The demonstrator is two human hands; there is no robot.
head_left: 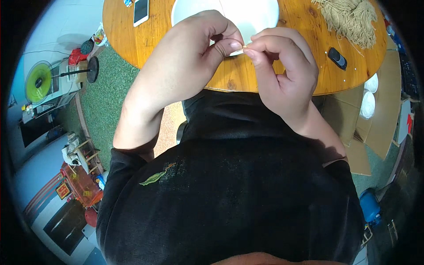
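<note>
Over the near edge of the white dish (pixel 267 13), both hands meet fingertip to fingertip. My left hand (pixel 194 53) is closed in a pinch, its thumb and forefinger pressed together. Facing it, my right hand (pixel 287 62) pinches as well, thumb against forefinger. A tiny pale yellowish bit (pixel 245 47) shows between the two sets of fingertips, too small to name. One thin line runs across the dish above the left hand. To the right on the round wooden table (pixel 232 81) lies a loose bundle of beige yarn (pixel 349 20).
A small dark oblong object (pixel 337 58) lies on the table's right side, with several tiny white bits around it. At the far left is a white phone (pixel 141 12). A green fan (pixel 39 82) stands left of the table; cardboard (pixel 340 112) lies on the right.
</note>
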